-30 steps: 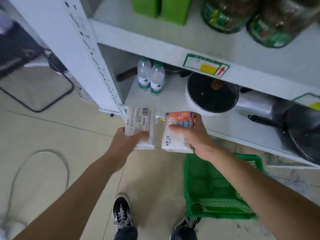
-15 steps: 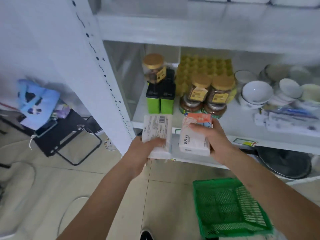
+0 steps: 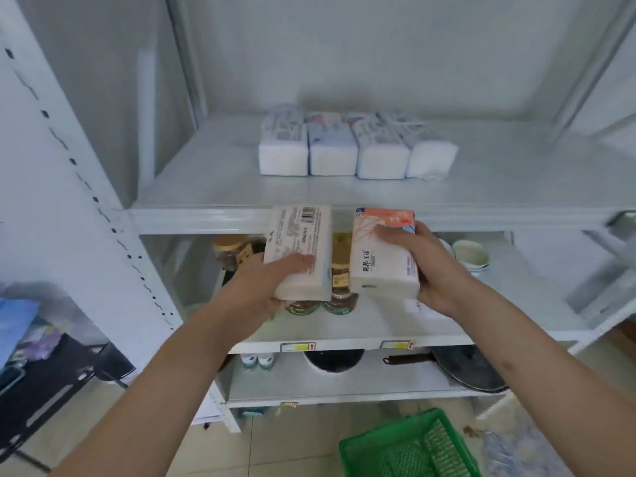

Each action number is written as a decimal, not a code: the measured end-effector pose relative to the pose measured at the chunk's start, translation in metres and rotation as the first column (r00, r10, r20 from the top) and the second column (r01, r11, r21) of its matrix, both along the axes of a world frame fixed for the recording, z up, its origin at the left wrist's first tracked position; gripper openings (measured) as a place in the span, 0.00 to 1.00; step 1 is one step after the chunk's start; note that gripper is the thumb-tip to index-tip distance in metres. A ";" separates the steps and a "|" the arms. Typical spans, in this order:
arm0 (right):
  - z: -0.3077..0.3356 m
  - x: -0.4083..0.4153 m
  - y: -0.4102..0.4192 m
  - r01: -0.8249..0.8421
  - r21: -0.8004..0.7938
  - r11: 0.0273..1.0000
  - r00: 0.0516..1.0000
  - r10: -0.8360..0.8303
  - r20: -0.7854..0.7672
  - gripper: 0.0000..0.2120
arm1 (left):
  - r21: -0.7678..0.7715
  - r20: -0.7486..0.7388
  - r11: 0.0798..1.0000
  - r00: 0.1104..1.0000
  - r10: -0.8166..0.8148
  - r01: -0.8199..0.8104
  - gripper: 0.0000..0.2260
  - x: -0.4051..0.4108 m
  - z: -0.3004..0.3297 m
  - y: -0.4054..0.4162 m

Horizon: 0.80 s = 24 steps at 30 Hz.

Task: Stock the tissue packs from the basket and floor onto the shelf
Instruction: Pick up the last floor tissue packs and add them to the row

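My left hand (image 3: 265, 287) grips a white tissue pack with a barcode (image 3: 299, 242). My right hand (image 3: 426, 266) grips a white tissue pack with an orange top (image 3: 382, 256). Both packs are held side by side just below the front edge of the upper shelf (image 3: 206, 194). On that shelf, further back, several white tissue packs (image 3: 354, 149) stand in a row. The green basket (image 3: 406, 449) sits on the floor at the bottom right; what is inside it cannot be made out.
The shelf below holds jars (image 3: 340, 280) and a bowl (image 3: 469, 256). Lower still are water bottles (image 3: 258, 361), a pot (image 3: 334, 361) and a pan (image 3: 461, 368). The white upright post (image 3: 86, 187) stands on the left, with a dark chair (image 3: 51, 376) beside it.
Both hands rose with their packs from the lower shelves to the edge of the upper shelf. The view tilted upward, so the upper shelf and its row of packs came into sight.
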State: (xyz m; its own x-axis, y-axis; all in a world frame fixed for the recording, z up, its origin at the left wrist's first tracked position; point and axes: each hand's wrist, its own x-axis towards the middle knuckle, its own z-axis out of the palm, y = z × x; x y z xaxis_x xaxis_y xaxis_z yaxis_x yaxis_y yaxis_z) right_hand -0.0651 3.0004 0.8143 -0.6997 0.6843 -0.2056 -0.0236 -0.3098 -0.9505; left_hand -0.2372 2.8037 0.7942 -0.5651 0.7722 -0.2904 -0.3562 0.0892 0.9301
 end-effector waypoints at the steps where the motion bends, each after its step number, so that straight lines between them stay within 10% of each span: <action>1: 0.011 0.007 0.012 0.006 0.018 1.000 1.000 -0.006 -0.007 0.27 | 0.019 0.016 1.000 1.000 -0.008 0.008 0.17 0.008 0.008 0.013; 19: 0.096 0.128 0.276 -0.018 0.136 0.991 1.000 0.019 -0.002 0.25 | -0.021 -0.074 0.998 0.996 0.052 -0.054 0.13 0.165 0.096 0.279; 24: 0.088 0.123 0.305 -0.026 0.118 0.993 1.000 0.025 0.006 0.27 | -0.096 -0.160 0.992 0.985 0.069 -0.085 0.27 0.155 0.100 0.305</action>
